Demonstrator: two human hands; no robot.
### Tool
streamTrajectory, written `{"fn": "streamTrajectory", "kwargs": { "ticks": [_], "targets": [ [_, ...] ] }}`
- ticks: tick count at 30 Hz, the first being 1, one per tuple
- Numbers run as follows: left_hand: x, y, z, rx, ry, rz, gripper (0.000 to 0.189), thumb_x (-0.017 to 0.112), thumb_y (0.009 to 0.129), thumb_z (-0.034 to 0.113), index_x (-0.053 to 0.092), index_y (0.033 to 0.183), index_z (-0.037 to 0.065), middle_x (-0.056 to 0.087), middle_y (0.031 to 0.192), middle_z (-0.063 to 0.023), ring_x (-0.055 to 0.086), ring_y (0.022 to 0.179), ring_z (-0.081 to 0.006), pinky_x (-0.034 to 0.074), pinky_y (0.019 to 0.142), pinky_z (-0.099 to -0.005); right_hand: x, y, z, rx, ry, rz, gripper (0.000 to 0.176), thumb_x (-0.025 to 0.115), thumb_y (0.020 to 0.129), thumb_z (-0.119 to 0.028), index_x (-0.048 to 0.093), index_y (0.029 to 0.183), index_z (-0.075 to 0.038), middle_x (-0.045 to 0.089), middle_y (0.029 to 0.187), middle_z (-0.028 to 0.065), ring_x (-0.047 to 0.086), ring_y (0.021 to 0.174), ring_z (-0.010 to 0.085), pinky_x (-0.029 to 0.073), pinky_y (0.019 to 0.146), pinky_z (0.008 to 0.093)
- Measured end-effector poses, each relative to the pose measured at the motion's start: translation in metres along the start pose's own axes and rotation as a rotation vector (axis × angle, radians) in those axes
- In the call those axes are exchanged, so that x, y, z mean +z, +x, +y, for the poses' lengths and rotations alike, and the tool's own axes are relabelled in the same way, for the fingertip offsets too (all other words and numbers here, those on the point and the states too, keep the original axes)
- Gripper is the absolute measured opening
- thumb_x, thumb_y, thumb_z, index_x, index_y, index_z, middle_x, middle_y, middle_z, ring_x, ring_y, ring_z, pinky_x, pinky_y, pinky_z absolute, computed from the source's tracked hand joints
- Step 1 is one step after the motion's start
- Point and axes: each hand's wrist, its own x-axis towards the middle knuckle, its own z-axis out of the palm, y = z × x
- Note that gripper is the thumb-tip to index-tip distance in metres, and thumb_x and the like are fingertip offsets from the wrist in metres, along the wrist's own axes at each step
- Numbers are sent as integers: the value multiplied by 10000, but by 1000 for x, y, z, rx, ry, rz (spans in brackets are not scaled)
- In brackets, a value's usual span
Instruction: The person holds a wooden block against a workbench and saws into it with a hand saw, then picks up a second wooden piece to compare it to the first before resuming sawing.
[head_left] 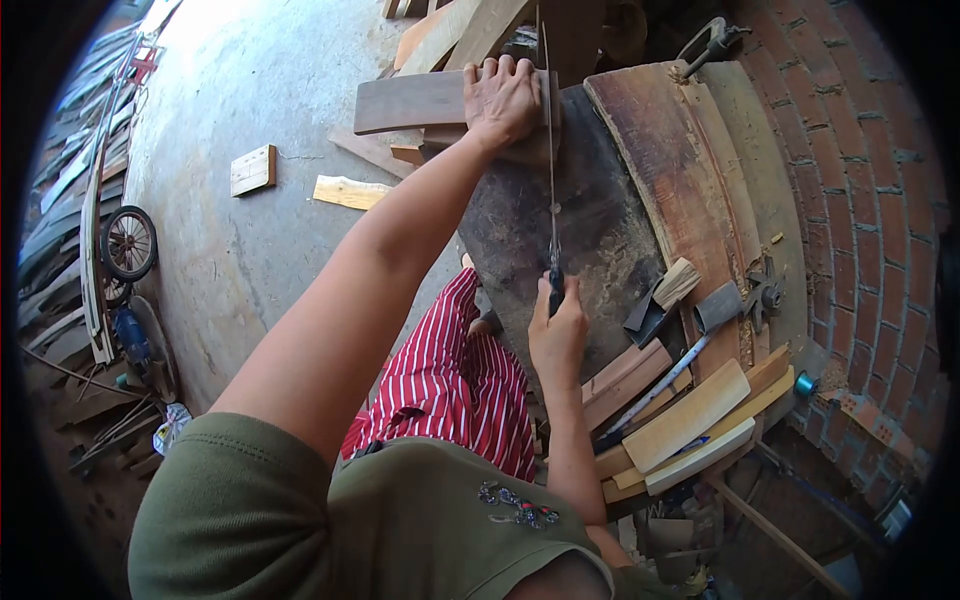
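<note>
My left hand (505, 100) presses down on a brown wooden board (410, 103), its fingers bent over the far edge. The board lies across the dark workbench (520, 220), its left end sticking out past the bench. In my right hand (558, 335) is the dark handle of a handsaw (552, 180), closed in my fingers. The saw's long thin blade points away from me and runs beside the board's right end, just right of my left hand. Whether the teeth touch the wood cannot be made out.
A thick plank (670, 150) lies along the bench's right side, near a brick wall (850, 190). Several cut wood pieces (690, 415) are piled at the near right, beside a hatchet-like tool (718, 308). Offcuts (253, 171) lie on the concrete floor. A small wheel (129, 243) stands at left.
</note>
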Motion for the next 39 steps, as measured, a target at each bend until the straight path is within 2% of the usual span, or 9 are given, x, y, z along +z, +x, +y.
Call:
{"fn": "streamTrajectory", "kwargs": {
  "ticks": [4, 7, 10, 16, 22, 28, 30, 35, 39],
  "targets": [
    [2, -7, 0, -1, -5, 3, 328, 421, 1007, 362, 633, 1114, 135, 630, 1074, -90, 562, 1124, -275, 336, 988, -467, -14, -42, 0, -21, -40, 34, 224, 574, 989, -184, 580, 1133, -14, 692, 799, 247, 698, 795, 432, 535, 626, 491],
    [4, 0, -1, 8, -2, 28, 341, 410, 1010, 366, 634, 1115, 132, 635, 1097, -83, 562, 1126, -275, 331, 997, -465, 18, 48, -4, -21, -54, 28, 226, 550, 1007, -206, 581, 1117, -10, 685, 786, 246, 686, 772, 438, 519, 620, 505],
    [1, 0, -2, -1, 22, -47, 359, 396, 1011, 371, 632, 1132, 130, 646, 1132, -82, 568, 1129, -277, 328, 1000, -464, 18, 70, -17, -44, -22, 62, 230, 538, 1015, -215, 577, 1096, -4, 676, 764, 246, 680, 769, 443, 511, 617, 508],
    [7, -2, -6, 19, -37, 8, 322, 436, 991, 362, 639, 1073, 125, 647, 1101, -84, 559, 1110, -283, 314, 1000, -501, -11, -58, -5, 41, -4, 37, 220, 559, 997, -178, 577, 1122, 1, 690, 807, 248, 701, 778, 424, 536, 604, 478],
    [1, -2, -1, -20, -13, -38, 365, 390, 1013, 376, 632, 1145, 136, 649, 1153, -79, 566, 1145, -284, 329, 999, -478, 21, 92, -26, -68, 8, 59, 215, 519, 1025, -209, 564, 997, -1, 670, 750, 238, 679, 753, 443, 500, 582, 498],
    [-2, -1, -1, 30, -13, -43, 328, 406, 1010, 360, 630, 1117, 146, 653, 1108, -72, 575, 1113, -268, 330, 991, -466, -7, -39, -4, 50, 62, 4, 225, 561, 1001, -225, 570, 1097, -22, 692, 825, 270, 688, 838, 448, 527, 629, 512],
    [-3, -5, 0, 37, 3, -49, 325, 409, 1010, 360, 630, 1117, 147, 654, 1104, -73, 578, 1108, -269, 329, 992, -465, -11, -42, -6, 45, 49, -3, 229, 547, 1009, -222, 572, 1099, -12, 689, 810, 263, 690, 824, 448, 528, 628, 502],
    [3, -4, -2, 15, -7, 6, 327, 411, 1006, 361, 629, 1113, 142, 649, 1090, -74, 579, 1098, -273, 328, 994, -469, 22, 76, -20, -23, 35, 42, 241, 529, 1019, -223, 579, 1061, 9, 680, 782, 250, 682, 786, 451, 509, 613, 504],
    [-4, 1, -1, 37, 0, -25, 338, 404, 1007, 363, 629, 1117, 136, 649, 1107, -76, 575, 1113, -275, 326, 994, -474, 0, 6, -16, 81, 36, -49, 209, 541, 1010, -207, 569, 1074, -9, 684, 793, 248, 682, 789, 451, 516, 618, 504]
  ]
}}
